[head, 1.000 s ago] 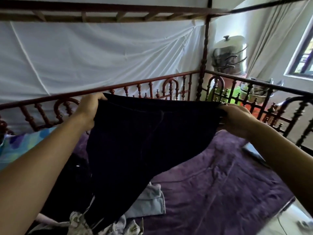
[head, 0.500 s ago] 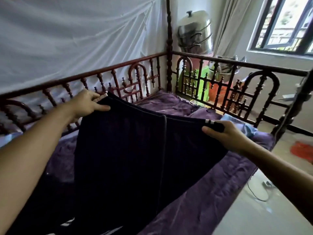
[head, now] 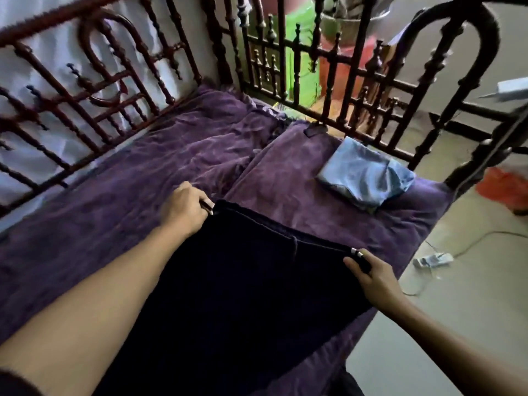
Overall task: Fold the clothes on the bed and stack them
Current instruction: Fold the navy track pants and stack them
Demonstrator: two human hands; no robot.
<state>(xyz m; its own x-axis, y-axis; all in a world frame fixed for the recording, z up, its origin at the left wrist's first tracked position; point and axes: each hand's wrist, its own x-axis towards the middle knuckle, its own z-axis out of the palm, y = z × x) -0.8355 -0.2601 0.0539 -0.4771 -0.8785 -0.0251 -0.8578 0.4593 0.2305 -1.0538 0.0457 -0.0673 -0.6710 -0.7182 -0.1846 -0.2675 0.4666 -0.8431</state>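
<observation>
A dark navy garment (head: pixel 243 281) with small white stripes at its corners lies spread low over the purple bed cover (head: pixel 143 178). My left hand (head: pixel 184 208) pinches its far left corner. Its far right corner, near the bed's right edge, is gripped by my right hand (head: pixel 371 277). A folded light blue garment (head: pixel 365 175) sits at the bed's far right corner, apart from both hands.
A dark red wooden railing (head: pixel 85 90) runs along the bed's left and far sides, with a white sheet behind it. Green and red containers (head: pixel 303 61) stand beyond the far rail. A power strip (head: pixel 433 260) with a cable lies on the floor at right.
Both hands have lowered the dark garment from chest height down to the bed cover. My view has tilted downward, and the folded blue garment has come into sight.
</observation>
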